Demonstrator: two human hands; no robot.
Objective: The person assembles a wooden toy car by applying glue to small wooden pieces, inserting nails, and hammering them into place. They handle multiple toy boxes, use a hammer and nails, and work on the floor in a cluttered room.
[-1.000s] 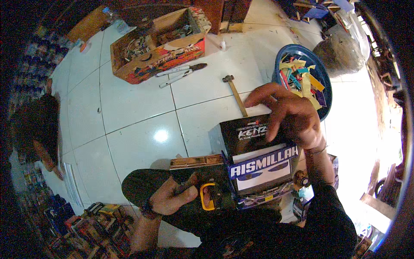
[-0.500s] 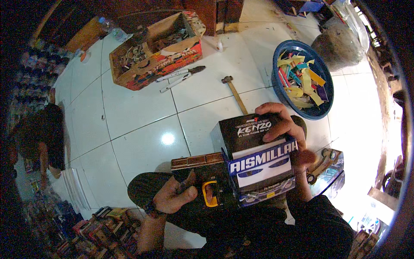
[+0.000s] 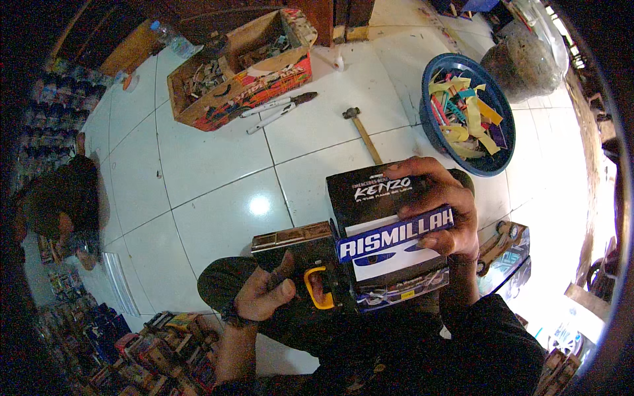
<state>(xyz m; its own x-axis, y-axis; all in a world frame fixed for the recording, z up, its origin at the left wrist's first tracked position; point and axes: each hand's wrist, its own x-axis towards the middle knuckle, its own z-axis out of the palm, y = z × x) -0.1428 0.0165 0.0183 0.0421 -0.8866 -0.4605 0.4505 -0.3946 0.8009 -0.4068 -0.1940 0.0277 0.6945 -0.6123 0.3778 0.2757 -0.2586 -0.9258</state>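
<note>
A toy truck with a boxy black cab (image 3: pixel 370 198) rests tilted over my lap, with white lettering on top and a white windshield panel below. Across the cab front runs a blue sticker strip (image 3: pixel 380 239) with white letters, slanting up to the right. My right hand (image 3: pixel 442 204) curls round the cab's upper right, its fingers and thumb closed at the strip's right end. My left hand (image 3: pixel 267 294) grips the truck's dark body (image 3: pixel 290 254), beside a yellow-framed opening (image 3: pixel 319 288). Its far fingers are hidden behind the body; one shows through the opening.
A hammer (image 3: pixel 362 135) lies on the tiles beyond the truck, with white-handled cutters (image 3: pixel 277 111) beside a wooden crate of scraps (image 3: pixel 244 89). A blue basin (image 3: pixel 424 99) holds coloured strips. Another wooden toy vehicle (image 3: pixel 505 244) stands right. A person (image 3: pixel 59 198) sits at far left.
The blue strip has tilted and risen on the windshield, showing more white beneath it. My right fingers have moved down onto its end. The truck has shifted slightly left.
</note>
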